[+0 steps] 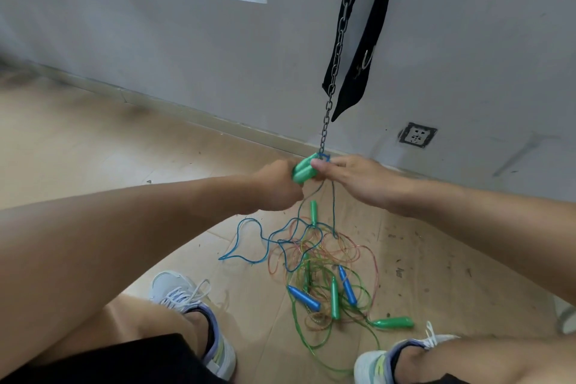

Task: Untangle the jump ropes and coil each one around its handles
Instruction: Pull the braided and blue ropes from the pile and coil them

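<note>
- The left hand (279, 187) grips a pair of green handles (304, 170), held side by side and raised above the floor (93, 146).
- The right hand (352, 179) is at the top end of these handles. Its thumb presses there and the fingers seem to pinch the blue cord (324, 156) that makes a small loop over the tips.
- From the handles this blue cord hangs down to the tangled pile (321, 262) on the floor, between the two shoes.
- In the pile lie green, blue and pinkish cords crossed over each other, with two blue handles (304, 298) and some loose green handles (394, 322) among them.
- I judge that the step in hand is the coiling of one rope around its handles; only the first turn seems made.
- The blue cord is not yet free of the pile, so the next move calls for drawing it out slowly while winding; a hard pull could tighten the knots.
- A metal chain (341, 31) hangs just behind the hands and may catch the cord.
</note>
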`<state>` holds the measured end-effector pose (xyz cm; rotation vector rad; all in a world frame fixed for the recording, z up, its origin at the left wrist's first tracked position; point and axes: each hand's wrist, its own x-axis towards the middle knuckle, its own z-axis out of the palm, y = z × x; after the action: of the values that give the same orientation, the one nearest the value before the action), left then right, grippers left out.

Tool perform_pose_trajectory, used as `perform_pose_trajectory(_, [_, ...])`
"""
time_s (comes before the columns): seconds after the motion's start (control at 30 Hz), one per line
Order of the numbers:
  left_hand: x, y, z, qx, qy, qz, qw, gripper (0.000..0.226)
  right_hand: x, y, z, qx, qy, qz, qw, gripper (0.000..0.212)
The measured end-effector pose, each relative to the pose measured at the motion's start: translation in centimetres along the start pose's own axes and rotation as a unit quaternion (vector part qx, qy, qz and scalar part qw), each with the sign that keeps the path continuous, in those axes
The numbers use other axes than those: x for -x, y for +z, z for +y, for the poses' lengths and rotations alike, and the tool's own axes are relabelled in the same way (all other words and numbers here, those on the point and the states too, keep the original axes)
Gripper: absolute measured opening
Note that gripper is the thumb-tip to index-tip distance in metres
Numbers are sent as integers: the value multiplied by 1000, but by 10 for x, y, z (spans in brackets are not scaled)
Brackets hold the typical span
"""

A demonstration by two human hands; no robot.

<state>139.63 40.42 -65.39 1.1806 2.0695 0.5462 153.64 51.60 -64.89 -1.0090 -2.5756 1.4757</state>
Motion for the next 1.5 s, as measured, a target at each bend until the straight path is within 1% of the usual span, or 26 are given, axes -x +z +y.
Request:
perform_pose_trajectory(0.07, [1,-6,-3,-114,34,10,993,16,3,-3,1,69,-31,44,996,51])
perform_pose_trajectory(0.13, [2,-12,-6,-164,58,8,985,20,1,-6,5,101,-65,116,986,47])
perform_pose_trajectory(0.17, [2,-14,-8,-172,68,3,983,22,0,-7,7,104,-84,138,981,42])
perform_pose_trajectory(0.2, [2,-16,-10,-179,76,-3,981,23,0,-8,7,106,-101,136,980,43])
perform_pose_trajectory(0.23, [2,-17,-11,-185,84,-9,979,22,0,-9,7,109,-113,113,981,50])
perform_pose_trajectory(0.3, [2,-18,-11,-192,102,-7,976,20,2,-10,5,108,-129,44,985,68])
perform_pose_trajectory(0.33, [2,-19,-11,-191,110,-1,975,20,3,-9,4,103,-135,19,985,71])
perform_pose_trajectory(0.4, [1,-20,-12,-191,119,12,974,23,1,-6,8,84,-155,2,984,64])
perform_pose_trajectory(0.47, [-2,-21,-14,-204,118,22,972,21,-1,-2,11,56,-171,15,984,51])
perform_pose_trajectory(0.57, [-7,-24,-17,-222,100,45,969,22,-4,0,10,31,-159,38,986,40])
perform_pose_trajectory(0.67, [-11,-27,-22,-225,88,72,968,24,-5,-1,8,20,-142,54,988,39])
perform_pose_trajectory(0.8, [-13,-29,-23,-254,86,100,958,30,-4,-4,8,6,-137,46,990,39])
perform_pose_trajectory(0.9, [-12,-39,-20,-264,76,121,954,31,-6,-16,10,-37,-116,44,992,31])
perform_pose_trajectory(0.97, [-12,-46,-22,-237,53,131,961,35,-7,-25,16,-71,-106,58,990,22])
perform_pose_trajectory(1.07, [-13,-51,-22,-173,1,137,975,41,-6,-34,23,-74,-97,98,988,10])
perform_pose_trajectory(1.13, [-13,-48,-19,-88,-30,143,985,40,-6,-34,26,-19,-108,135,985,17])
perform_pose_trajectory(1.17, [-13,-47,-17,-30,-40,146,988,38,-5,-32,26,21,-119,149,981,21])
perform_pose_trajectory(1.2, [-14,-45,-14,33,-46,148,987,36,-5,-29,27,52,-132,156,978,21])
perform_pose_trajectory(1.27, [-14,-42,-7,169,-45,147,974,32,-6,-20,30,86,-153,165,971,21])
perform_pose_trajectory(1.33, [-15,-40,0,316,-39,148,936,31,-8,-15,28,106,-179,196,958,29])
perform_pose_trajectory(1.37, [-16,-41,3,376,-34,158,913,33,-8,-15,23,121,-198,231,945,31])
perform_pose_trajectory(1.4, [-17,-43,6,416,-26,170,893,35,-7,-19,17,150,-226,281,921,33])
perform_pose_trajectory(1.43, [-18,-45,7,429,-17,184,884,36,-6,-24,11,192,-258,337,885,34])
perform_pose_trajectory(1.47, [-18,-47,8,417,-8,197,887,36,-5,-30,5,241,-296,386,840,35])
perform_pose_trajectory(1.5, [-18,-48,7,380,-3,210,901,35,-4,-36,0,289,-329,420,795,34])
